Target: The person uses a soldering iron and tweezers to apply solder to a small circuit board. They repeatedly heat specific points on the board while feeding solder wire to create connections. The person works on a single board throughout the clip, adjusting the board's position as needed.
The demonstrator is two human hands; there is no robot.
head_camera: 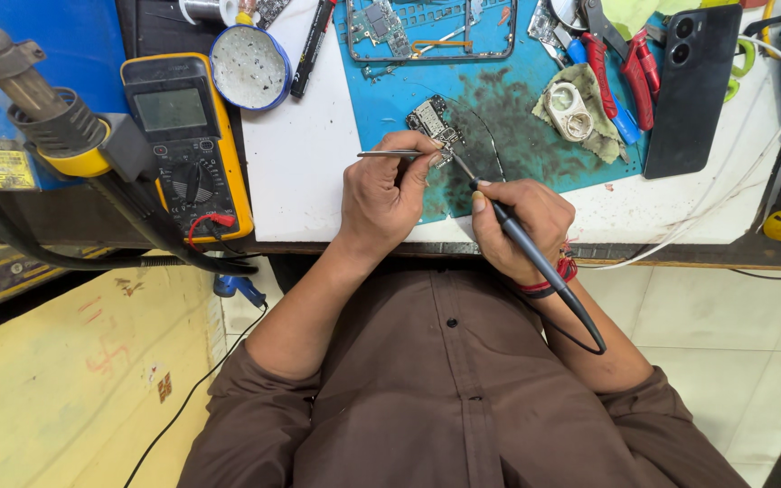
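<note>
Where the two hands meet over the blue mat [381, 99] on the surface, the left hand [386, 194] has its grip pinched on metal tweezers [390, 154], whose tips vanish behind the fingers at the small circuit board [433, 119]. Just right of that board, the right hand [522, 226] closes its grip around a black soldering iron [535, 258]. The iron's tip is too fine to make out against the mat's dark stains, and its cord is cut short by the forearm.

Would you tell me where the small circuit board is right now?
In the head view, the small circuit board lies on the blue mat, just beyond the left hand holding tweezers.
</note>
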